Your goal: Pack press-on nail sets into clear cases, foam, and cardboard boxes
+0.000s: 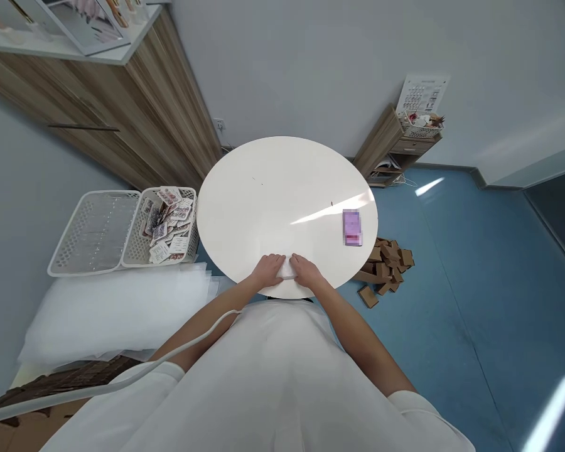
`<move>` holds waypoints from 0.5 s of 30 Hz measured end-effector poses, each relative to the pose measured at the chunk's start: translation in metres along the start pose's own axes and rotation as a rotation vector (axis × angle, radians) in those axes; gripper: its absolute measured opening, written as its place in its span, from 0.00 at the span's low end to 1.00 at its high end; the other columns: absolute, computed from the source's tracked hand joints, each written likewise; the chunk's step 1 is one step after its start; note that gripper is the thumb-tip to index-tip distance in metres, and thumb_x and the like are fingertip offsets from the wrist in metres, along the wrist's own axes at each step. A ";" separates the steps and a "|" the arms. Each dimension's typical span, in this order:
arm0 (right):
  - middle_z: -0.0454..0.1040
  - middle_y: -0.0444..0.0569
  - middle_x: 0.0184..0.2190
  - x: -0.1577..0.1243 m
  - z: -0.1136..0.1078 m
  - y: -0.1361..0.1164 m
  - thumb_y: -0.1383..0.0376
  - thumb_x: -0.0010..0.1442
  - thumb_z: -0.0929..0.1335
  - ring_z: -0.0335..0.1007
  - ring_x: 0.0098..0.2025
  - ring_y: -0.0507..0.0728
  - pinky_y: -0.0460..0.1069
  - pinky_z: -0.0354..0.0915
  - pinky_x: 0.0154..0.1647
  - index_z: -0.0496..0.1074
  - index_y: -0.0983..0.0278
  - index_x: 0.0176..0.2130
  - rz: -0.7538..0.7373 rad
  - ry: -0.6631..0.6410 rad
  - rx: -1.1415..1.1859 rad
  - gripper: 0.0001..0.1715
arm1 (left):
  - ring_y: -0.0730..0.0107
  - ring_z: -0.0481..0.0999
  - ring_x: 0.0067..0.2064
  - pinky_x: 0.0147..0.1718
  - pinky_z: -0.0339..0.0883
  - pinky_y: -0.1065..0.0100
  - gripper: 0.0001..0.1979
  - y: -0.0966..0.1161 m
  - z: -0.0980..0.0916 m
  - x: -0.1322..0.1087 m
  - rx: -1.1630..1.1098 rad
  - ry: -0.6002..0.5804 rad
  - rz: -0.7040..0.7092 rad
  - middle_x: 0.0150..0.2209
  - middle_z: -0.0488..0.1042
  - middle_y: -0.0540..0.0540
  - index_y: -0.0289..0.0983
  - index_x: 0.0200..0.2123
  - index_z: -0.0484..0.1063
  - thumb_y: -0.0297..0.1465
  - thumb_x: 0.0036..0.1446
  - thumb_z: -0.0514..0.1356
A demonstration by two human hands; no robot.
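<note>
Near the front edge of the round white table (273,182), my left hand (269,270) and my right hand (306,272) close in from either side on a small white object (286,269). It looks flat and roughly rectangular, but it is too small and too pale against the table to name its kind. Both hands have their fingers bent around its sides, partly hiding it. Farther right on the tabletop lies a purple box-like item (352,226), its details blurred.
Left of the table are a white basket (194,220) of printed packets and another basket (59,251) with clear packs. Below them lies a stack of white translucent bags (117,314). Small brown cartons (388,263) are piled on the floor at right. A white cable (169,356) crosses my left arm.
</note>
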State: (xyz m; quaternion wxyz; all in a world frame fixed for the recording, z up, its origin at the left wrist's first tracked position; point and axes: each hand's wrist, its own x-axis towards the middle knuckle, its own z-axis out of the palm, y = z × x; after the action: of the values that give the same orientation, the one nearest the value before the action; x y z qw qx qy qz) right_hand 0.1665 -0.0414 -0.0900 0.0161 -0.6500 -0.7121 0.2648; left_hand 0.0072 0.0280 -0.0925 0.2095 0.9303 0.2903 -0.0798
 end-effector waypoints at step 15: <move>0.63 0.52 0.49 -0.018 -0.011 -0.006 0.61 0.49 0.67 0.57 0.52 0.61 0.52 0.57 0.45 0.66 0.61 0.46 0.060 -0.073 0.225 0.23 | 0.57 0.63 0.45 0.40 0.58 0.60 0.15 -0.009 -0.011 -0.016 -0.132 -0.111 0.063 0.43 0.64 0.42 0.41 0.38 0.69 0.38 0.48 0.52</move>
State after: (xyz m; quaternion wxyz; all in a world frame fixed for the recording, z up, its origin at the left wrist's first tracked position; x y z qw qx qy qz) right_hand 0.1675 -0.0540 -0.0720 0.0551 -0.6549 -0.6583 0.3669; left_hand -0.0109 0.0312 -0.0809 0.2884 0.9173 0.2535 -0.1056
